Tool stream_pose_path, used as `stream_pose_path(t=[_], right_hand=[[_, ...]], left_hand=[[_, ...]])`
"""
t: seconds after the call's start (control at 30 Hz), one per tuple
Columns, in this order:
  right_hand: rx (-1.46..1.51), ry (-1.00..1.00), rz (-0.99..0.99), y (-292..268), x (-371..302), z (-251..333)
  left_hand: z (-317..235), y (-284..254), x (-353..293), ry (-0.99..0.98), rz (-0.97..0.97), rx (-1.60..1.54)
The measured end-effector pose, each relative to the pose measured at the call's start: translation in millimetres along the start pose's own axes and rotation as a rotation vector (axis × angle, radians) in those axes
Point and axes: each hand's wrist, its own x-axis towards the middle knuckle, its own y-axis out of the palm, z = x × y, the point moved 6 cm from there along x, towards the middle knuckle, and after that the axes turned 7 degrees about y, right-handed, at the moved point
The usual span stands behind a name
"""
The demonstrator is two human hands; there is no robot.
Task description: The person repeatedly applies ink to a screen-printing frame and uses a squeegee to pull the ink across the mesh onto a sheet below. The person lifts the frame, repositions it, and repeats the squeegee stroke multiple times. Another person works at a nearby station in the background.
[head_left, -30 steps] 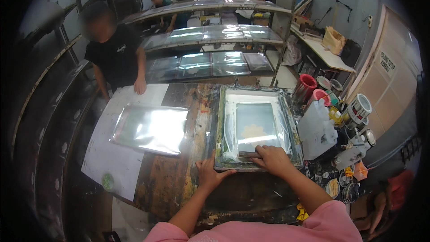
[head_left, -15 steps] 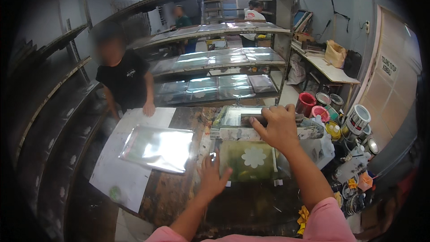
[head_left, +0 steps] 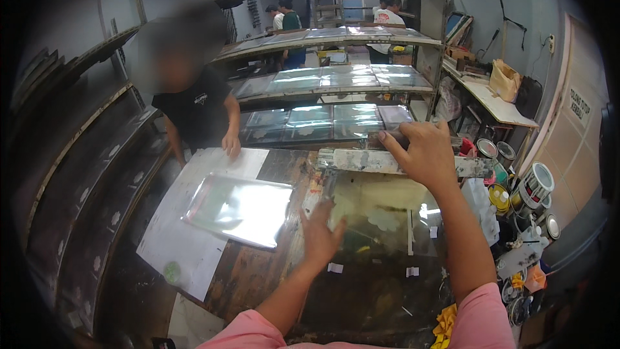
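Note:
My right hand [head_left: 426, 155] is closed over a dark squeegee bar [head_left: 378, 140] and the paint-caked near bar of a screen-printing frame [head_left: 361, 161], which is tilted up. Below lies a dark, glossy work surface [head_left: 368, 284] with a faint pale flower shape [head_left: 383, 220] in its olive-toned part. Small white tabs [head_left: 335, 268] are stuck on it. My left hand [head_left: 321, 236] hovers by its left edge, fingers apart, slightly blurred, with nothing visible in it. To its left, a stack of shiny clear plastic sheets [head_left: 239, 210] rests on white paper [head_left: 174, 239].
Across the table a person in a black shirt [head_left: 200, 106] has one hand near the paper. Racks [head_left: 336, 97] holding clear sheets stand behind. Paint cans [head_left: 537, 181] and bottles crowd the right side; yellow cloth [head_left: 444, 326] lies at the near right edge. Shelves [head_left: 77, 174] line the left.
The frame's near bar has risen and moved away with my right hand, exposing more of the glossy surface. The flower shape looks fainter. My left hand stays beside the surface. The view has shifted.

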Motion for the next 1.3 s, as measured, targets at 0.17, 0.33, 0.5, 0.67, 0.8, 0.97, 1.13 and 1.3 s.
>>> stream_pose_path(t=[0.17,0.33,0.5,0.67,0.8,0.97,1.13,1.3], right_hand=[[-0.021,0.017,0.072,2,-18,3],[-0.042,0.025,0.056,1,-21,10],[-0.044,0.021,0.047,1,-21,16],[-0.067,0.009,0.054,7,-31,15],[-0.097,-0.022,-0.027,6,-31,16],[-0.08,0.022,0.058,12,-18,9],[0.064,-0.01,0.04,19,-18,8],[-0.058,0.009,0.083,27,-27,-7]], left_hand=[[104,-58,-6,-0.085,-0.154,0.165],[237,-140,0,-0.13,-0.192,0.39],[316,-216,15,-0.407,-0.206,0.569],[268,-208,-12,-0.213,-0.307,0.868],[194,-140,-51,0.249,0.055,0.948],[190,-104,-60,0.031,0.333,0.881],[235,-99,-70,-0.119,0.429,0.765],[259,-130,-23,-0.073,0.42,0.732]])
